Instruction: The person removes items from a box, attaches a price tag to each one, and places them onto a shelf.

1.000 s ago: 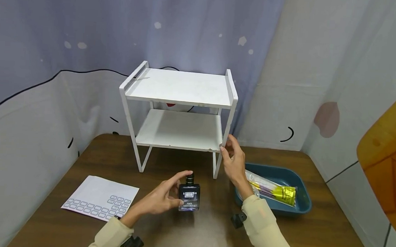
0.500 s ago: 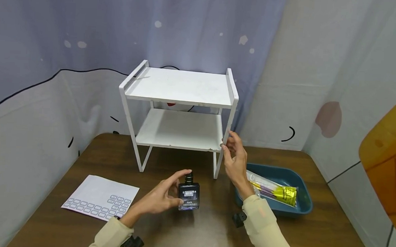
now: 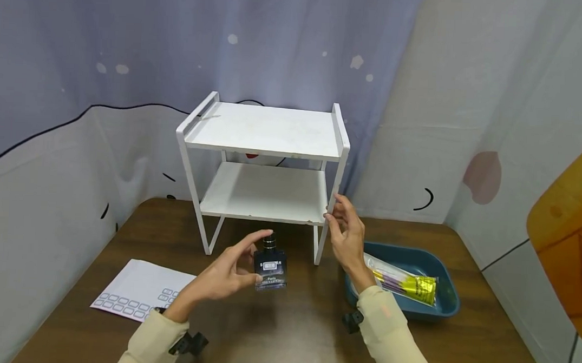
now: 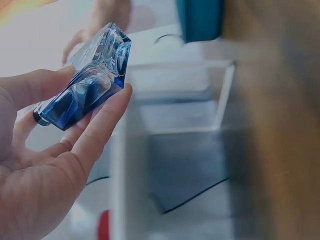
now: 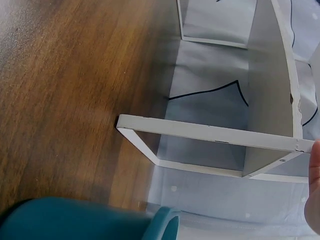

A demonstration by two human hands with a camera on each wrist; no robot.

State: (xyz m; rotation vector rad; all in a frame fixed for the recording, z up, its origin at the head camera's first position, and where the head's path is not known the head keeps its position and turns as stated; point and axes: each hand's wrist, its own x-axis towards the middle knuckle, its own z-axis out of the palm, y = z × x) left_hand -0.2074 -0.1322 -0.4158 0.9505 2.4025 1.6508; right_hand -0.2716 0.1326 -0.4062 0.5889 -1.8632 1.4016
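Observation:
My left hand (image 3: 225,270) pinches a dark glass perfume bottle (image 3: 270,268) with a black cap, held upright above the table. In the left wrist view the bottle's clear blue base (image 4: 107,60) shows between thumb and fingers. A white two-tier shelf (image 3: 269,130) stands at the back middle of the table. At its right front leg, my right hand (image 3: 348,241) grips the post near the lower tier, thumb in front and fingers beside it. Only part of a finger (image 5: 313,195) of that hand shows at the edge of the right wrist view.
A blue-green tray (image 3: 444,285) to the right of the shelf holds a clear and yellow packet (image 3: 413,284). A white sheet with printed boxes (image 3: 142,283) lies at the left, partly behind my left forearm. Patterned curtains (image 3: 287,46) surround the brown table (image 3: 284,343).
My left hand has raised the perfume bottle and moved it slightly left and toward the shelf. The right hand has stayed at the shelf leg.

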